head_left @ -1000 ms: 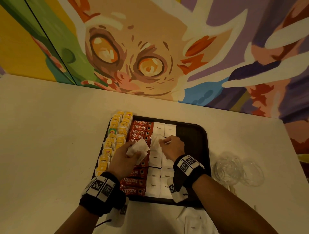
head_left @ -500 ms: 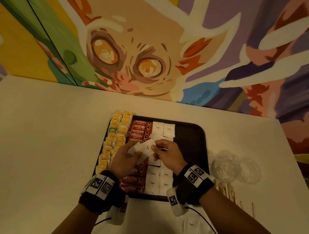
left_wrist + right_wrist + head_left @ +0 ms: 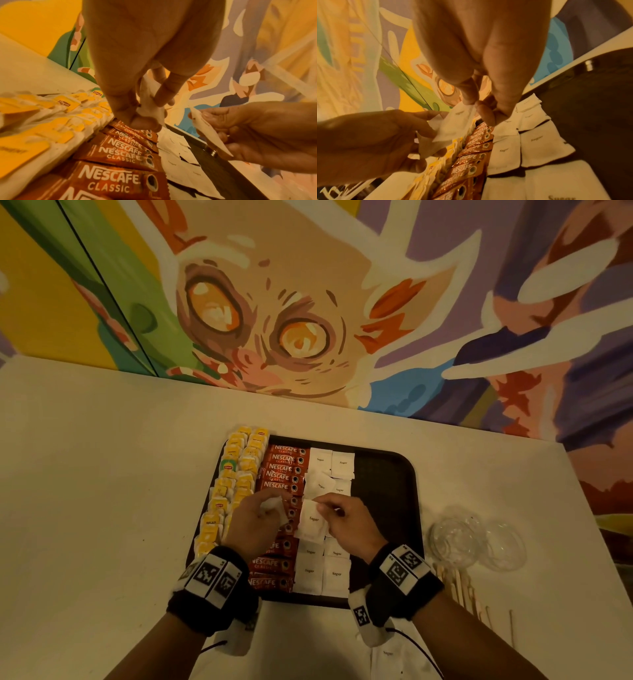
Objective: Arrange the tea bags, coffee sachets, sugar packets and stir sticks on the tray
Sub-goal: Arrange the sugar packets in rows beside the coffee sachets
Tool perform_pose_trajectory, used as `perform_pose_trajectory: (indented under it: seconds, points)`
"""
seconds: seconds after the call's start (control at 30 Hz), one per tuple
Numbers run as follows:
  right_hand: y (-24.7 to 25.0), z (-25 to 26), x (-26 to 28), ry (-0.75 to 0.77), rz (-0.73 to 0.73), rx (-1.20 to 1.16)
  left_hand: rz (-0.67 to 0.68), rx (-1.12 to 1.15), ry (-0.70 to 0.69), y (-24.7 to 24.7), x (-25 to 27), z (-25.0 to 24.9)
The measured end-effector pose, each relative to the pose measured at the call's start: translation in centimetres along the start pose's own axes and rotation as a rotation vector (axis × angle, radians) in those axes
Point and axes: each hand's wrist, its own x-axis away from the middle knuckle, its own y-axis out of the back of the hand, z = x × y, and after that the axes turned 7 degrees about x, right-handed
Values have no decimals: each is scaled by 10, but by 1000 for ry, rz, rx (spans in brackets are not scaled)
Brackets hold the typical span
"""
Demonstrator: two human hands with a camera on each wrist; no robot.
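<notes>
While the left hand [image 3: 255, 522] clutches spare white paper sugar packets [image 3: 150, 106], the right hand [image 3: 346, 523] pinches 1 white sugar packet [image 3: 312, 520] over the dark rectangular plastic tray [image 3: 387, 494]; it looks due for the gap in the sugar column.

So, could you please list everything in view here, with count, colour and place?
tray: one, dark, on the table.
tea bags: many, yellow-tagged, tray's left edge.
coffee sachets: a column, red, right of the tea bags.
sugar packets: two columns, white, mid-tray.
stir sticks: several, wooden, on the table right of the tray.
clear cups: count unclear, right of the tray.
table: one, white.
mural: colourful, behind.
left hand: holds white packets.
right hand: pinches a sugar packet.
</notes>
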Motion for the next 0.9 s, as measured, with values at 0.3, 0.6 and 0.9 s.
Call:
perform_pose_trajectory:
  seconds: [0.3,0.6,0.9]
  points:
    - [-5,1,8,-35,-52,-139,74,27,-15,-6,6,-4]
    - [1,-14,10,-165,-1,-219,36,-139,-87,-11,-4,14]
    - [34,-39,-27,-437,-337,-139,-28,-501,-21,-34,-50,-6]
